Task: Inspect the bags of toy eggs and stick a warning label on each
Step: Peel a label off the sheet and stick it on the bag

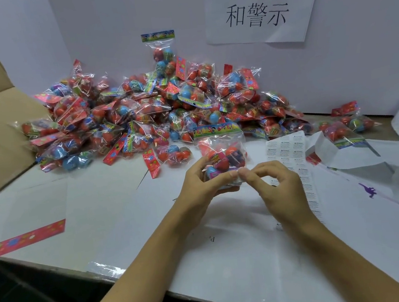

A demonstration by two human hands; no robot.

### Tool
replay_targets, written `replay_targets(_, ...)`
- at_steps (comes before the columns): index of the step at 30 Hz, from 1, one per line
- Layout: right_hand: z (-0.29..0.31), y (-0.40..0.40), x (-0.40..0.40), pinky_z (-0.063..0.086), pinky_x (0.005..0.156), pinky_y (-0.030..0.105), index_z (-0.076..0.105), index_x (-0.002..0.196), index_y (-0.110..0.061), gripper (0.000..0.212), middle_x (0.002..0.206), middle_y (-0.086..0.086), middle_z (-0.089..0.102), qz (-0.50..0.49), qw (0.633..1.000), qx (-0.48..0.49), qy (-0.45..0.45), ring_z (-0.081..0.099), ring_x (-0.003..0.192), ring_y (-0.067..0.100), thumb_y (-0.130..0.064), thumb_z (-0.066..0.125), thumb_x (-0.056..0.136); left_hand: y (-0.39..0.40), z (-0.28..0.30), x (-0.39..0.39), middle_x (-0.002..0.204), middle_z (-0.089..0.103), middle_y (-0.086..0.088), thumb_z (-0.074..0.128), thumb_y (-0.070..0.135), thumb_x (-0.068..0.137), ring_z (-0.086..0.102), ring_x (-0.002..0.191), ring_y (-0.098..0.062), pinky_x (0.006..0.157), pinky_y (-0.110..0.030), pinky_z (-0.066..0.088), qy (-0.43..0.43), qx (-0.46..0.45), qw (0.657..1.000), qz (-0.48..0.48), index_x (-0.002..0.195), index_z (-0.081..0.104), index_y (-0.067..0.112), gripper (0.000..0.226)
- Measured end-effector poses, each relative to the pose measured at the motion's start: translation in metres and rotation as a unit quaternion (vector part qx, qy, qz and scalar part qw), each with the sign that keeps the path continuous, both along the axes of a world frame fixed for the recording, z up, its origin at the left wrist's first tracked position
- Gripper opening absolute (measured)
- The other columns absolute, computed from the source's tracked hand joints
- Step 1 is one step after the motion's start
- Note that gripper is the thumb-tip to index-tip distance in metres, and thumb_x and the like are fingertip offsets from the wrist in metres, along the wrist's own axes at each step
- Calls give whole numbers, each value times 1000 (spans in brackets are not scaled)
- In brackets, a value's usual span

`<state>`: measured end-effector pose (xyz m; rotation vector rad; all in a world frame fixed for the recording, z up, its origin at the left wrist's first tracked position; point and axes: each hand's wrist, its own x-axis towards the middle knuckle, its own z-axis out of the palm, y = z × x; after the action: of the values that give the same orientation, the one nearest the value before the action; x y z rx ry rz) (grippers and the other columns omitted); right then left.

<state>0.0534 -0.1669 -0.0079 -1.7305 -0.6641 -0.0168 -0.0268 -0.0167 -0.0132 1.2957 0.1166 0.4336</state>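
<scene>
Bag in hand: 1 clear bag of toy eggs is held just above the worktop, front and centre, its printed header card pointing away from the person and its bottom edge toward them.
Long axis: runs roughly straight away from the person, header far, egg end near.
Left hand: curled round the bag's lower left side, thumb across the near face and fingers behind; it carries the bag.
Right hand: thumb and forefinger pinched together at the bag's lower right corner, meeting the left thumb there. Something small and pale sits at the pinch, probably a warning label; too small to be sure.
Key relation: the pinch point lies on the bag's near face, between both hands, so pressing down is a short move. The left hand is nearer the bag's body, the right nearer the labels.
Label sheet: white sheet of printed warning labels, flat on the worktop just beyond the right hand.
Pile: heap of similar bags along the back wall, well beyond the hands.
Strays: 1 bag lies apart at right, a loose red card at left.
Sign: paper notice on the wall above.
</scene>
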Motion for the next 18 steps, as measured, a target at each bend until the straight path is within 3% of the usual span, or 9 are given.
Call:
replay_targets(4, -2, 1, 1, 56, 73, 36, 76, 79, -17, 14, 95, -7, 66, 12, 999, 27, 20, 64, 94, 9, -26, 73, 90, 1, 0, 0, 110, 77, -7, 75, 6, 91, 75, 100, -29, 77, -28, 60, 9, -5, 1000, 3, 122, 66, 20, 35)
replay_targets(8, -2, 1, 3, 55, 84, 46, 75, 80, -18, 22, 95, -6, 67, -2, 999, 26, 37, 63, 94, 13, -12, 63, 98, 1, 1, 1, 106, 78, -6, 78, 9, 86, 76, 99, -27, 77, -27, 60, 13, -16, 1000, -6, 120, 65, 21, 38)
replay_targets(11, -2, 0, 4, 55, 79, 43, 74, 79, -21, 24, 95, -7, 67, 5, 999, 33, 34, 63, 93, 11, -17, 62, 99, 2, 1, 2, 105, 79, -6, 76, 9, 87, 76, 98, -27, 77, -27, 60, 15, -21, 1000, -7, 120, 65, 20, 37)
replay_targets(15, -1, 0, -2, 50, 68, 19, 76, 82, -22, 17, 97, -8, 65, 45, 998, 30, 11, 64, 96, 6, -38, 72, 85, 4, 2, 2, 104, 78, -6, 74, 13, 87, 76, 96, -26, 77, -28, 60, 15, -52, 999, -5, 123, 65, 11, 38)
replay_targets(18, -2, 0, -1, 48, 66, 17, 77, 82, -25, 3, 98, -8, 65, 50, 999, 23, -2, 64, 96, 7, -25, 79, 84, 6, 1, 3, 104, 78, -8, 69, 7, 94, 76, 96, -26, 77, -28, 60, 20, -64, 998, -4, 124, 64, 6, 30)
